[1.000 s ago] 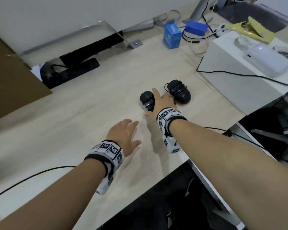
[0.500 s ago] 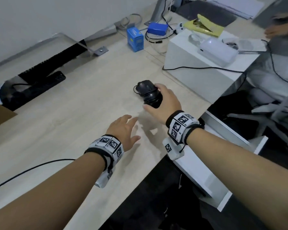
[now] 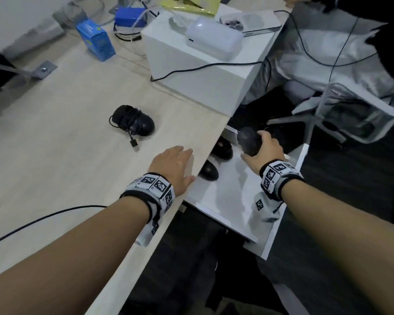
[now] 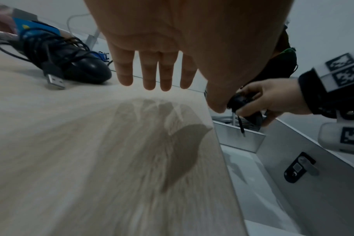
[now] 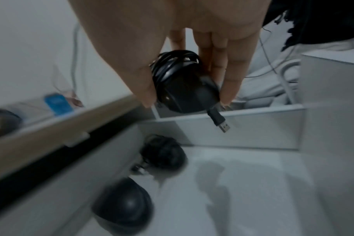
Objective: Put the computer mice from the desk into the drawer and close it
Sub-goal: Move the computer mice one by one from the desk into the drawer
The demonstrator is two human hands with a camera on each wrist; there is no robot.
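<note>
My right hand (image 3: 263, 148) grips a black mouse (image 3: 248, 142) with its cable wound round it, held above the open white drawer (image 3: 280, 226). In the right wrist view the held mouse (image 5: 184, 89) sits between thumb and fingers, its USB plug (image 5: 221, 123) dangling. Two black mice (image 3: 222, 147) (image 3: 208, 170) lie in the drawer by the desk edge. One more cable-wrapped mouse (image 3: 132, 120) rests on the desk. My left hand (image 3: 172, 165) hovers flat above the desk edge with straight fingers (image 4: 150, 71), holding nothing.
A white box (image 3: 198, 71) with a white device (image 3: 213, 40) on top stands on the desk's far right. A blue carton (image 3: 96, 42) sits at the back. A black cable (image 3: 43, 217) crosses the near desk. A seated person (image 3: 341, 42) and chair base are at right.
My right hand lifted one mouse off the desk and carried it right, over the open drawer. The view swung right, bringing the drawer's inside into sight. The left hand stayed near the desk edge.
</note>
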